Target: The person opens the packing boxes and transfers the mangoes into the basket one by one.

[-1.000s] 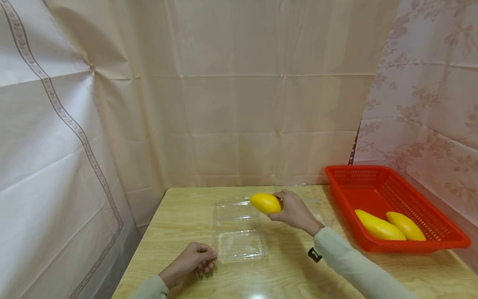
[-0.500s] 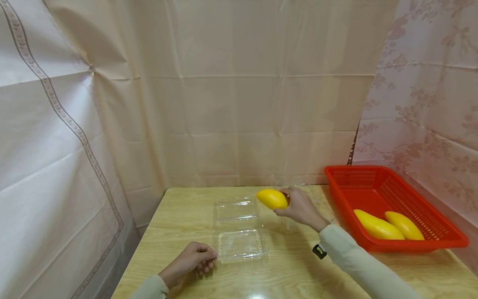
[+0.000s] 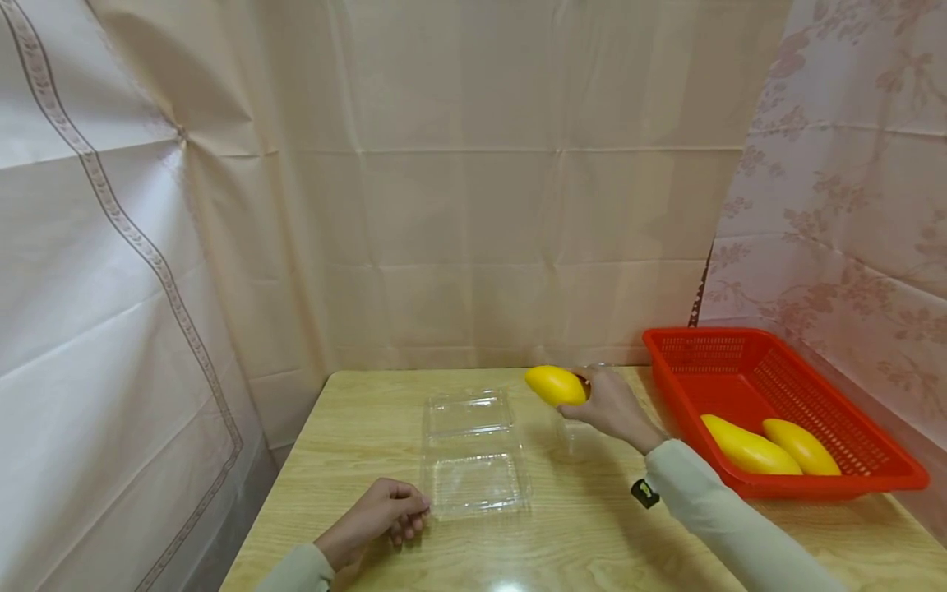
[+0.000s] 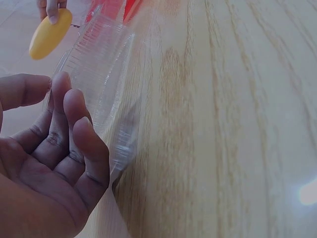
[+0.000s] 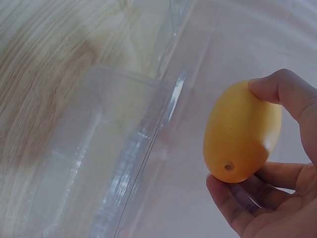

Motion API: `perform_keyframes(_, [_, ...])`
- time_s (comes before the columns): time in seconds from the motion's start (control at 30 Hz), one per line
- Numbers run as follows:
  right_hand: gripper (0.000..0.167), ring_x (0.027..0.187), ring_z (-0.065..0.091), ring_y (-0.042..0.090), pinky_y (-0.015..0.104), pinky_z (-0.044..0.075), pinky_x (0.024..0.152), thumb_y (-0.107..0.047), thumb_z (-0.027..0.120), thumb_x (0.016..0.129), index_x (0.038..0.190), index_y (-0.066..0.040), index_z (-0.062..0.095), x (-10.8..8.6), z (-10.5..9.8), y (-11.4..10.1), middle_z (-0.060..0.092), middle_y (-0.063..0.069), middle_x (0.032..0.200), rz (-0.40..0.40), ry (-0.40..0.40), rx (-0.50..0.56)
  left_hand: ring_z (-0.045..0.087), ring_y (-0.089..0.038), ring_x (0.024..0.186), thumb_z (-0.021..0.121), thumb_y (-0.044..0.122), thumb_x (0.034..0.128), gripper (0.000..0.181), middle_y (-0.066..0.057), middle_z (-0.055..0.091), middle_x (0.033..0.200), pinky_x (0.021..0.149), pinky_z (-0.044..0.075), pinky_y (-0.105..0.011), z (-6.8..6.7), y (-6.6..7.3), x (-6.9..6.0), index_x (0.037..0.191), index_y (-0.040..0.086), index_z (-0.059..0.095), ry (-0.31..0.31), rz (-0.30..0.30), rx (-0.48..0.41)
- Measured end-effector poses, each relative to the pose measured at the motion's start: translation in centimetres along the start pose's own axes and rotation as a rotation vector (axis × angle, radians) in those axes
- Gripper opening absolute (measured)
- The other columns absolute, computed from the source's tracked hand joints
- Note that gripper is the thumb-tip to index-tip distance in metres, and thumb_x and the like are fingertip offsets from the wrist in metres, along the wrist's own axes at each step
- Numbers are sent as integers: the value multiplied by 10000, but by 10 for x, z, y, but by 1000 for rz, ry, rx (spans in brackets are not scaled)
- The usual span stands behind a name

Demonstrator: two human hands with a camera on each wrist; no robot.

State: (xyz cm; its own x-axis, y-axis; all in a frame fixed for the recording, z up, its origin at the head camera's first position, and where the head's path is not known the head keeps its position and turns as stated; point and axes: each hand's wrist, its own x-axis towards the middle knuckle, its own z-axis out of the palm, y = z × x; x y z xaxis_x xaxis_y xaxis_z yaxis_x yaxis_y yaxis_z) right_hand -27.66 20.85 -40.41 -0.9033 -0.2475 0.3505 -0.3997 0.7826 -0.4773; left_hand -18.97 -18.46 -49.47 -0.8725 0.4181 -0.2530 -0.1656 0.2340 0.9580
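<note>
In the head view, my right hand (image 3: 608, 405) holds a yellow mango (image 3: 553, 385) above the back of the table. The right wrist view shows the thumb on one side of the mango (image 5: 240, 134) and curled fingers on the other. My left hand (image 3: 377, 518) is at the near left corner of an opened clear plastic clamshell container (image 3: 473, 485). Thumb and index fingertip pinch that container's edge in the left wrist view, the other fingers (image 4: 91, 144) loosely curled. Another clear plastic container (image 3: 573, 436) lies under my right hand, partly hidden by it.
A red plastic basket (image 3: 740, 331) stands at the table's right side with two yellow mangoes (image 3: 750, 448) in it. The wooden table (image 3: 355, 419) meets a hanging beige cloth (image 3: 459, 247) at the back. Pale cloths also hang at left and right.
My right hand has moved to the right and slightly up and back with the mango, away from above the left container. The left hand has stayed in place.
</note>
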Motion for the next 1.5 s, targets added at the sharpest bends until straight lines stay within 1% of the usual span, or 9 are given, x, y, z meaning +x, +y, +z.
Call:
perform_keyframes(0.23, [365, 744, 530, 208, 357, 447, 675, -228, 883, 782, 1047, -64, 694, -1, -4, 10, 600, 34, 836, 21, -17, 39, 573, -114, 611, 643, 221, 1021, 286, -32, 682, 756, 537, 471, -261, 0, 1, 0, 957, -47, 720, -2, 0, 1])
perform_keyframes(0.43, [425, 743, 532, 200, 342, 447, 664, -214, 884, 778, 1109, -15, 705, -2, -8, 18, 635, 61, 894, 3, 10, 29, 573, -116, 610, 641, 222, 1024, 285, -34, 682, 759, 538, 470, -263, 0, 1, 0, 963, -44, 720, -1, -4, 3])
perform_keyframes(0.6, [397, 696, 520, 188, 340, 439, 627, -213, 890, 781, 1087, -43, 702, -4, -15, 22, 610, 39, 827, 18, 29, 32, 573, -116, 610, 640, 224, 1024, 285, -35, 683, 762, 537, 468, -263, 0, 1, 0, 967, -43, 722, 0, -4, 4])
perform_keyframes(0.67, [417, 698, 522, 184, 342, 441, 628, -227, 891, 785, 1117, -59, 704, -5, -19, 24, 618, 35, 838, 29, 37, 33, 575, -115, 611, 639, 219, 1025, 282, -36, 685, 762, 535, 468, -261, 0, 1, 0, 972, -44, 724, 0, -3, 3])
perform_keyframes(0.8, [519, 752, 546, 198, 356, 461, 671, -249, 888, 794, 1243, -74, 694, -8, -25, 27, 673, 56, 956, 49, 48, 35, 580, -114, 610, 637, 211, 1025, 278, -37, 687, 763, 531, 467, -254, 0, 0, 0, 978, -49, 726, -1, 2, 5])
perform_keyframes(0.97, [581, 800, 560, 228, 373, 468, 707, -279, 885, 800, 1292, -52, 674, -10, -32, 35, 681, 84, 1016, 88, 58, 12, 583, -113, 612, 634, 210, 1026, 279, -38, 687, 763, 526, 469, -249, 0, 0, 0, 985, -49, 728, -2, 6, 6])
perform_keyframes(1.17, [634, 834, 573, 253, 368, 473, 713, -308, 865, 819, 1320, 15, 648, -12, -41, 47, 679, 133, 1060, 159, 60, 18, 582, -112, 611, 636, 212, 1025, 281, -35, 685, 760, 525, 467, -251, -1, 0, 1, 986, -50, 729, 0, 14, 9])
perform_keyframes(1.33, [628, 830, 569, 264, 359, 478, 699, -303, 849, 838, 1316, 44, 636, -16, -49, 57, 680, 159, 1073, 190, 64, 12, 578, -107, 604, 639, 209, 1022, 275, -31, 684, 752, 517, 467, -248, -1, 0, 1, 986, -48, 730, 1, 14, 6])
perform_keyframes(1.5, [622, 833, 556, 268, 346, 474, 689, -317, 832, 854, 1312, 49, 623, -21, -54, 65, 653, 154, 1056, 224, 39, 8, 577, -104, 605, 644, 207, 1019, 274, -30, 683, 752, 521, 466, -248, -1, 0, 1, 980, -50, 727, -2, 11, 1])
